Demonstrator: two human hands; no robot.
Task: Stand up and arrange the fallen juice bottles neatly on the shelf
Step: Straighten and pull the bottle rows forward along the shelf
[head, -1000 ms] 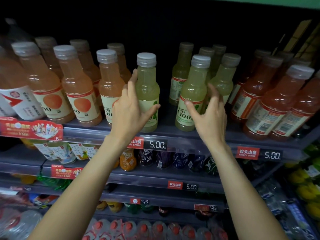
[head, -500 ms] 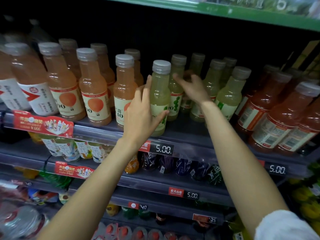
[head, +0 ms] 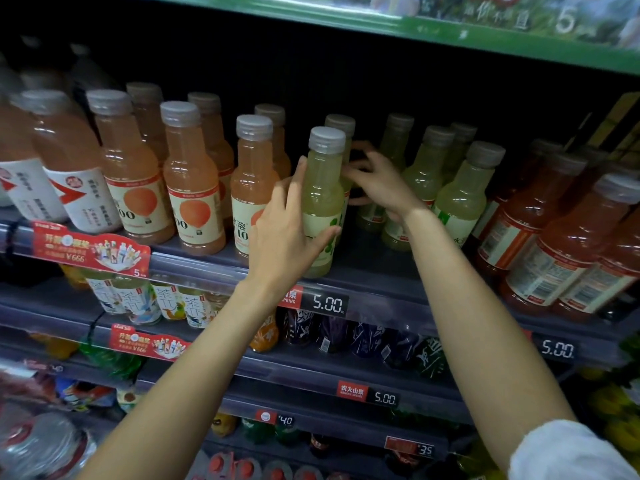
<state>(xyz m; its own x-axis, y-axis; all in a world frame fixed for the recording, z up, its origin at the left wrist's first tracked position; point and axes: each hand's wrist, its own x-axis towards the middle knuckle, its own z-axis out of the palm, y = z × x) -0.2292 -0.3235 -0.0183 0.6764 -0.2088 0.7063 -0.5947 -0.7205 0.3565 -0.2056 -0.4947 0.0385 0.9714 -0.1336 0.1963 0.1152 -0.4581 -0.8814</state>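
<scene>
On the top shelf (head: 377, 289) a row of pale green juice bottles stands upright between orange and red ones. My left hand (head: 284, 233) grips the front green bottle (head: 323, 199) from its left side, thumb across the label and fingers up along the body. My right hand (head: 379, 185) reaches past that bottle into the second row, its fingers curled round the green bottle behind (head: 341, 124), whose body is mostly hidden. More green bottles (head: 462, 195) stand to the right of my right wrist.
Orange juice bottles (head: 192, 181) fill the shelf to the left and red-orange bottles (head: 557, 237) crowd the right. A green sign strip (head: 485, 32) hangs overhead. Lower shelves hold tea and other drinks behind price rails (head: 327, 303).
My right hand left the front green bottle on the right and reached back-left into the second row. My left hand stayed on the front green bottle. The view tilted upward.
</scene>
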